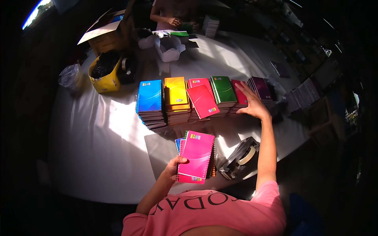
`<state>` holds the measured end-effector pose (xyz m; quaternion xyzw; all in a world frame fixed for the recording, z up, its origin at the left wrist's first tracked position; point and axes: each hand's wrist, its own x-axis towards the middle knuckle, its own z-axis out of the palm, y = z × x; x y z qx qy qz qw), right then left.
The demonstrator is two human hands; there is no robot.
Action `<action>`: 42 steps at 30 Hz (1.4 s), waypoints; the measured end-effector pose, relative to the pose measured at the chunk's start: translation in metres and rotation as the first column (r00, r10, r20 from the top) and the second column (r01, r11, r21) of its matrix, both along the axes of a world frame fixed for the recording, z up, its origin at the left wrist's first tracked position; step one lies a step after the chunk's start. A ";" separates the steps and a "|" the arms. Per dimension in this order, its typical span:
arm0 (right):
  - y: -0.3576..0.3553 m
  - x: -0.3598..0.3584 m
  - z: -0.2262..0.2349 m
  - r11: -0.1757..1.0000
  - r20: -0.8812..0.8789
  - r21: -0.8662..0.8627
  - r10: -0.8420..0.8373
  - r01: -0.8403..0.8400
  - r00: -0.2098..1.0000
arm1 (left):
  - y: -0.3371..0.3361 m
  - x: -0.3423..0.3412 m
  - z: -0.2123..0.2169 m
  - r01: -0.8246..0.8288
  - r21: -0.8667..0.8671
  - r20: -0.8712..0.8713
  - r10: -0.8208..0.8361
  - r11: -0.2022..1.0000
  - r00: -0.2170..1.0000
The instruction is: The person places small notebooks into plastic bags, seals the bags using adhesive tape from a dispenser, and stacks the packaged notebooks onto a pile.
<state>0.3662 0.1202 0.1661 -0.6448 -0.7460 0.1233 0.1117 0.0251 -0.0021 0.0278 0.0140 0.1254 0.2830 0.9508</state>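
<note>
My left hand [174, 166] grips a small fanned bunch of spiral notebooks, with a pink notebook [197, 152] on top and blue, green and orange edges showing beneath. Over the stack of crimson notebooks [239, 94], my right hand [255, 105] has its fingers spread; whether they touch the covers I cannot tell. That stack belongs to a row: blue notebooks [150, 96], yellow notebooks [175, 89], pinkish-red ones with a tilted red notebook [202, 101] on top, green notebooks [223, 89] and purple notebooks [261, 88].
A black tape dispenser [240, 158] stands by my right forearm. Far left are a yellow container [105, 82] with dark contents and an open carton [106, 37]. More notebooks [303, 94] are piled at the right. Another person's hand [173, 22] shows across the table.
</note>
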 end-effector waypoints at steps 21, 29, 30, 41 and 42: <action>-0.009 0.158 -0.070 0.890 0.221 0.391 -0.338 0.234 0.915 | 0.017 0.007 0.019 -0.225 0.052 -0.088 0.229 0.973 0.969; -0.027 0.122 -0.017 0.621 -0.183 0.722 -0.253 0.305 0.950 | 0.012 0.010 0.029 -0.200 0.062 -0.155 0.208 0.978 0.966; -0.038 0.096 -0.008 0.567 -0.258 0.739 -0.261 0.364 0.930 | 0.012 0.011 0.027 -0.203 0.064 -0.166 0.211 0.977 0.963; -0.116 -0.144 0.015 0.628 -0.343 0.663 0.739 -0.408 0.580 | 0.003 -0.007 0.028 -0.217 0.180 -0.056 0.231 0.959 0.971; -0.106 -0.139 0.009 0.687 -0.595 0.555 0.722 -0.469 0.353 | 0.002 -0.011 0.019 -0.188 0.223 -0.028 0.199 0.957 0.980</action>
